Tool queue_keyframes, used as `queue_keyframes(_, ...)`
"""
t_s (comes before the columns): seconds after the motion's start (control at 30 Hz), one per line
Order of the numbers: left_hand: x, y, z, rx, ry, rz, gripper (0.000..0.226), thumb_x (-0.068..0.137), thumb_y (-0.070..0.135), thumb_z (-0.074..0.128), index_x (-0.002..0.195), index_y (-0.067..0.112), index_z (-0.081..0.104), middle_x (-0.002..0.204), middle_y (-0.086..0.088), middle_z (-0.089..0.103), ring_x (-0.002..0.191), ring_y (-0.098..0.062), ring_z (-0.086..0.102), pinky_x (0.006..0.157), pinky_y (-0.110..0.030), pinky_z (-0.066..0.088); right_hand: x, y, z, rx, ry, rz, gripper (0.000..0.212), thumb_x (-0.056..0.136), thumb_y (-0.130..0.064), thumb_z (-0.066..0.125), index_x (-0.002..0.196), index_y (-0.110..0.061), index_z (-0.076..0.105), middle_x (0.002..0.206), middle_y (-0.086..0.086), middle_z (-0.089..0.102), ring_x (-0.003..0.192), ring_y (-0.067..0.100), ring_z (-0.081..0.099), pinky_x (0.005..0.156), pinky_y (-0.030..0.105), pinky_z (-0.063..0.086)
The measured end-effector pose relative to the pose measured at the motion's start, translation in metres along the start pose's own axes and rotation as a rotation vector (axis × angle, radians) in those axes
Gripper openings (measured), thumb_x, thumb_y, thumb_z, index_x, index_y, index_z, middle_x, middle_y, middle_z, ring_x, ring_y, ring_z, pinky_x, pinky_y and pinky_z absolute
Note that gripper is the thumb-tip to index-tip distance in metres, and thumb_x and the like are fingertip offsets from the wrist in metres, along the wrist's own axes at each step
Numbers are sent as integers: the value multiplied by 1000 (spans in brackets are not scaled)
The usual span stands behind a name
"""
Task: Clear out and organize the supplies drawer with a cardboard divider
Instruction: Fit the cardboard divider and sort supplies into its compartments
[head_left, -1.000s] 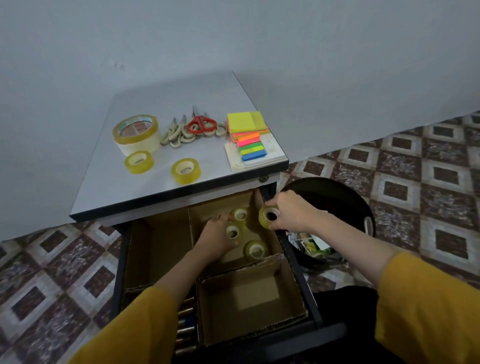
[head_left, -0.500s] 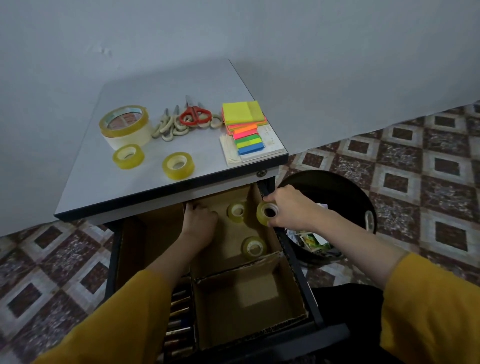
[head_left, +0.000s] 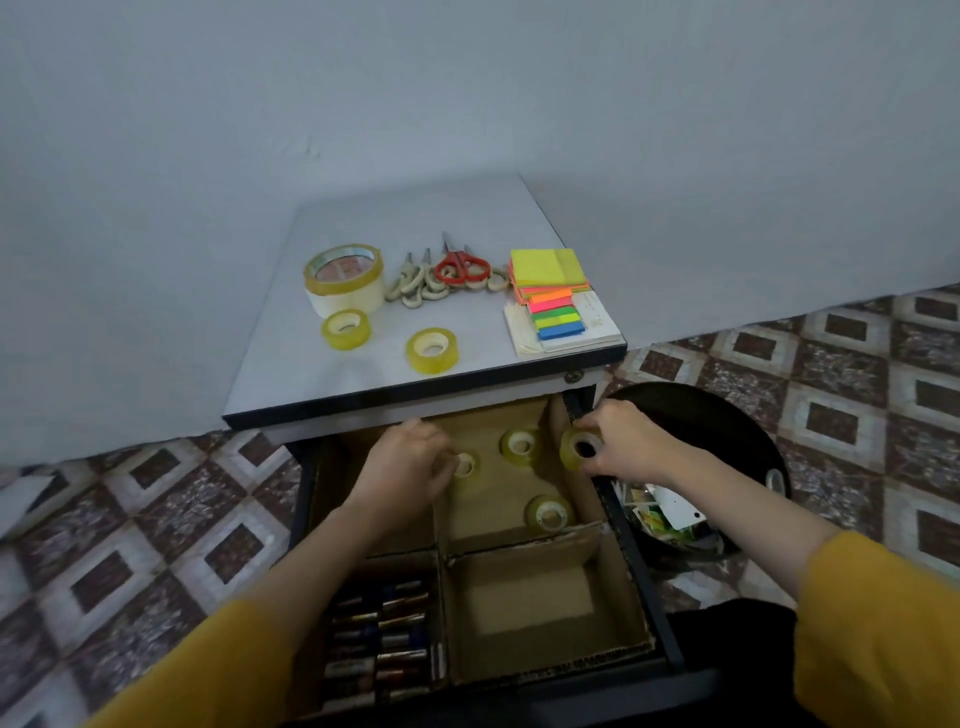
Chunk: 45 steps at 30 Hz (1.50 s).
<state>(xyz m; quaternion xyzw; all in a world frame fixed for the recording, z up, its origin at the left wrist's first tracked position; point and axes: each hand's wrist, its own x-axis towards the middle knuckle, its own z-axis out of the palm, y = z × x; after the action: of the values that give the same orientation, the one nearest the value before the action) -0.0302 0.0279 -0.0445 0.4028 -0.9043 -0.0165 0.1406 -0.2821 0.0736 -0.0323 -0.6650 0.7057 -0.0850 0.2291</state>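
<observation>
Both forearms stretched into the back right compartment of the drawer (head_left: 635, 571). The left hand (head_left: 402, 462) had its grip curled round a tape roll (head_left: 465, 464) near that compartment's left wall. The right hand (head_left: 626, 447) pinched another roll (head_left: 581, 449), tipped on edge, against the drawer's right wall.

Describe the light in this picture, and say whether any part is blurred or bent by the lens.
Head view: soft, dim, even light, no glare on the desk top; the drawer lies partly in shade under the desk edge; the left hand looks slightly blurred; the floor tiles bend toward the frame edges.
</observation>
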Motion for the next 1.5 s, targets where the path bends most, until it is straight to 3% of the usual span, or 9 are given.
queue_keyframes(0.07, -3, -4, -15, -47, 131, -21, 8, 83, 18, 68, 88, 12, 70, 85, -1, 67, 81, -13, 55, 70, -27, 46, 0, 1, 2, -13, 11, 7, 19, 76, -26, 74, 91, -16, 66, 105, 8, 58, 89, 19, 57, 68, 21, 43)
queue_keyframes(0.13, -3, -11, -25, -66, 154, -89, 12, 84, 19, 67, 92, 12, 70, 90, -1, 67, 85, -14, 53, 72, -26, 46, 0, -3, 3, -65, 29, -2, 28, 75, -29, 74, 98, -14, 66, 104, 6, 56, 95, 22, 57, 72, 25, 45)
queue_keyframes(0.3, -14, -11, -10, -132, -162, -266, 49, 91, 37, 56, 136, 20, 46, 140, 2, 47, 129, -14, 41, 105, -27, 32, 5, -33, 1, -108, 56, -86, 46, 76, -31, 73, 117, -13, 62, 112, 4, 59, 108, 22, 56, 84, 29, 46)
queue_keyframes(0.4, -27, -4, 10, -102, -306, -264, 61, 94, 42, 47, 147, 26, 23, 155, 7, 21, 136, -15, 32, 107, -30, 32, 13, -45, 10, -145, -76, -93, 61, 77, -24, 73, 133, -13, 50, 129, 7, 51, 118, 23, 50, 95, 31, 46)
queue_keyframes(0.57, -32, -10, 18, -30, -337, -277, 64, 94, 51, 37, 149, 28, 13, 157, 12, 10, 142, -15, 20, 112, -34, 26, 16, -48, 32, -354, -287, -106, 37, 80, -13, 70, 114, -6, 57, 119, 12, 51, 99, 24, 57, 80, 30, 53)
queue_keyframes(0.67, -30, -9, 17, -2, -346, -270, 64, 94, 51, 38, 149, 27, 14, 156, 12, 11, 141, -16, 20, 112, -34, 27, 16, -42, 41, -422, -334, -93, 33, 80, -12, 70, 110, -2, 60, 118, 14, 53, 100, 27, 58, 80, 30, 52)
queue_keyframes(0.97, -24, -9, 15, 55, -382, -269, 67, 94, 52, 38, 149, 25, 14, 157, 11, 11, 141, -17, 21, 110, -36, 28, 21, -41, 51, -440, -319, -84, 41, 80, -14, 71, 118, -5, 57, 123, 13, 51, 107, 26, 57, 82, 27, 48)
queue_keyframes(1.33, -24, -9, 13, 53, -397, -265, 67, 93, 52, 39, 149, 24, 16, 156, 9, 14, 140, -19, 25, 110, -38, 30, 13, -40, 46, -395, -309, -62, 33, 84, -10, 64, 116, -4, 57, 121, 15, 50, 106, 29, 55, 79, 27, 45)
queue_keyframes(1.5, -23, -7, 5, 10, -435, -265, 66, 93, 50, 43, 149, 24, 17, 156, 7, 17, 140, -19, 26, 111, -36, 28, 4, -48, 40, -395, -305, -39, 33, 87, -7, 58, 120, -2, 55, 122, 15, 49, 107, 28, 55, 86, 28, 49)
